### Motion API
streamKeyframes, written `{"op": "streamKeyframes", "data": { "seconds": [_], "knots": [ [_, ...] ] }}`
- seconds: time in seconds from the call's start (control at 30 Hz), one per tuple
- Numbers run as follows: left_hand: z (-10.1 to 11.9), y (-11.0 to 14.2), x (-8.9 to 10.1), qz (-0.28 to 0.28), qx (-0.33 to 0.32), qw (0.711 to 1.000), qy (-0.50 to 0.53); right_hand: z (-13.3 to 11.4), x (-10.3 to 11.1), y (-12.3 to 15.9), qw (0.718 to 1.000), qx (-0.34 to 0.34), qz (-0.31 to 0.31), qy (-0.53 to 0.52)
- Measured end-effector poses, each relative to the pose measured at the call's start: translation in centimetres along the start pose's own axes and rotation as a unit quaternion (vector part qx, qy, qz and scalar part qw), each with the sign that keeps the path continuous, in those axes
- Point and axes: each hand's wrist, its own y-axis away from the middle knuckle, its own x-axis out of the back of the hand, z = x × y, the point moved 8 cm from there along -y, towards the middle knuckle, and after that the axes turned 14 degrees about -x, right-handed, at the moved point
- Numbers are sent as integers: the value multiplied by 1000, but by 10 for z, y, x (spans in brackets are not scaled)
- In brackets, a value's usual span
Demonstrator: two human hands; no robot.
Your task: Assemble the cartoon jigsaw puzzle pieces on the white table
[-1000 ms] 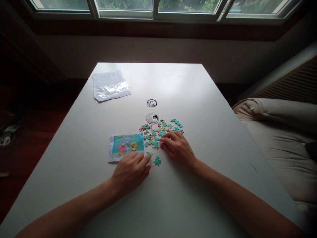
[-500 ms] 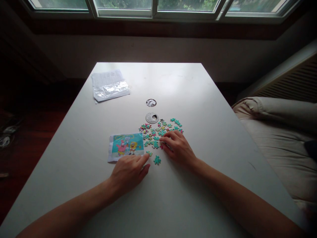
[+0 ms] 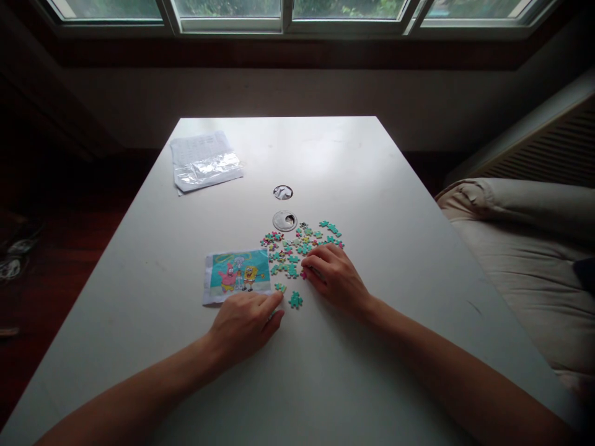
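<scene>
**Loose, brightly coloured jigsaw pieces (image 3: 292, 271) under both hands, apparently being sorted**

The pieces lie in a spread heap at the centre of the frame, on a white, smooth-topped table (image 3: 320, 384). Left of them rests a rectangular picture sheet with pink and yellow cartoon figures (image 3: 239, 271). The left hand (image 3: 245, 319) is loosely curled, index finger beside a pale green piece (image 3: 279, 287); the right hand (image 3: 335, 275) bends its fingers at the heap's right edge. Whether either grips anything, I cannot tell. Below the heap sits a teal, knobbly-edged cluster (image 3: 295, 300). The next move seems to call for light fingertip pinching and matching edges.
</scene>
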Motion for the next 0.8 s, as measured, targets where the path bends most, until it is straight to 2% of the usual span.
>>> {"op": "streamKeyframes", "data": {
  "seconds": [0.3,0.47,0.8],
  "knots": [
    [-1,-1,-1,-15,5,1000,8,-1,-1,0,1000,5,-3,0],
    [6,-2,-2,-48,0,999,9,0,-3,0,1000,5,-9,3],
    [26,-7,-7,-97,-85,991,28,1,-2,0,1000,-4,-10,2]
  ]
}}
